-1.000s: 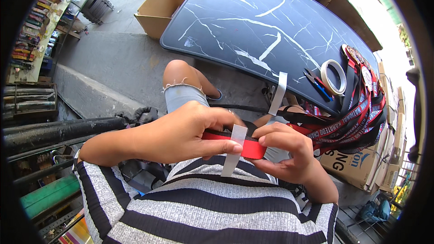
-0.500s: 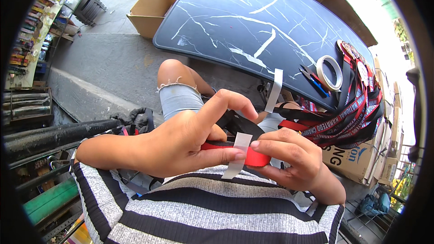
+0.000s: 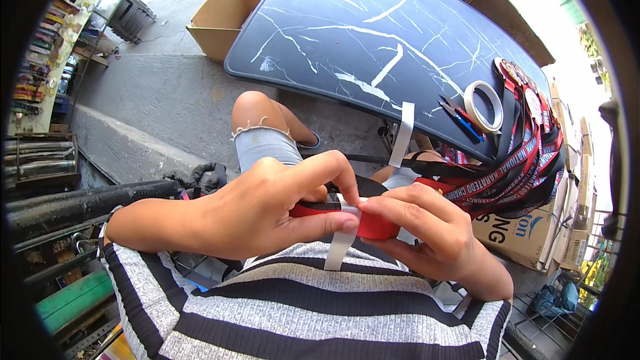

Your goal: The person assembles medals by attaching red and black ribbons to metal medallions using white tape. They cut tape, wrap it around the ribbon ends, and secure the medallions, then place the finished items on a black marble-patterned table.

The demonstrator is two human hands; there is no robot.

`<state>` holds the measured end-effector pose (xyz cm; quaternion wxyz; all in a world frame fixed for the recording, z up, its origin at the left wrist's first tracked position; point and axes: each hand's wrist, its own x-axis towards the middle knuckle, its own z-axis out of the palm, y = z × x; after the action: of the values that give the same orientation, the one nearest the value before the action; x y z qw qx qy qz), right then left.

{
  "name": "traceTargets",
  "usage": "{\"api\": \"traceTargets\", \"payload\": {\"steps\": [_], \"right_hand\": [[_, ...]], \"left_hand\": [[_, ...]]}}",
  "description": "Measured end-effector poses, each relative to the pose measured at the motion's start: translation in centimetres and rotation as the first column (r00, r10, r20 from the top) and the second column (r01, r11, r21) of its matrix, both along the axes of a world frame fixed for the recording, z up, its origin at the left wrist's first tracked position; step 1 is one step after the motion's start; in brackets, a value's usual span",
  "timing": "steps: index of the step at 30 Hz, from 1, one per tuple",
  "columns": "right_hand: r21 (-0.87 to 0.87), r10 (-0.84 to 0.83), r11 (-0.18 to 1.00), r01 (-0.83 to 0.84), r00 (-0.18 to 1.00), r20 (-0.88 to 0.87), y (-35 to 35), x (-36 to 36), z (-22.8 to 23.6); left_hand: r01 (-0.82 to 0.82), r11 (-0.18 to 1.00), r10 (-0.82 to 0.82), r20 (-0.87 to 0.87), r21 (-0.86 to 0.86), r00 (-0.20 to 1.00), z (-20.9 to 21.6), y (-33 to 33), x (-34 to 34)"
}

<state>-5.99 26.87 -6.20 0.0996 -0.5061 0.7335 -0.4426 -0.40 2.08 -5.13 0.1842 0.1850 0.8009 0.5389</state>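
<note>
Red strap (image 3: 379,228) in left grip (image 3: 273,205) and, seemingly, right grip (image 3: 432,228)

Brightly lit, apparently by daylight, and strongest at the upper right. Washed out to flat white there, beyond the table (image 3: 293,47), and nearly so at the top left above the grey floor (image 3: 160,83). Glossed with a bluish sheen across the tabletop; shadowed beneath its near edge. Dimmer at the lower left, around the dark pipes (image 3: 93,203). Reasonably crisp on the fingers (image 3: 412,215) and vivid on the red ribbon (image 3: 378,228). Softer and smeared toward the shelves (image 3: 50,60) at far left. Bowed by the fisheye lens, and ringed in black.
</note>
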Motion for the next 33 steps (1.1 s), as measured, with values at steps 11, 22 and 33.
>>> {"api": "traceTargets", "payload": {"steps": [11,22,33], "right_hand": [[0.093,-0.022,0.996,0.018,0.999,0.044,-0.2,-0.8,1.0],[0.152,-0.051,0.988,0.002,0.947,0.317,-1.0,-2.3,-0.1],[0.171,-0.017,0.982,-0.078,0.869,0.495,-0.6,-2.4,1.1]], "left_hand": [[0.020,1.000,-0.019,-0.041,0.016,0.999,-0.3,0.0,-1.3],[0.053,0.998,-0.057,-0.115,-0.038,0.992,-1.2,0.4,-2.3],[0.000,0.994,-0.048,-0.433,-0.109,0.900,-1.7,0.6,-1.2]]}}
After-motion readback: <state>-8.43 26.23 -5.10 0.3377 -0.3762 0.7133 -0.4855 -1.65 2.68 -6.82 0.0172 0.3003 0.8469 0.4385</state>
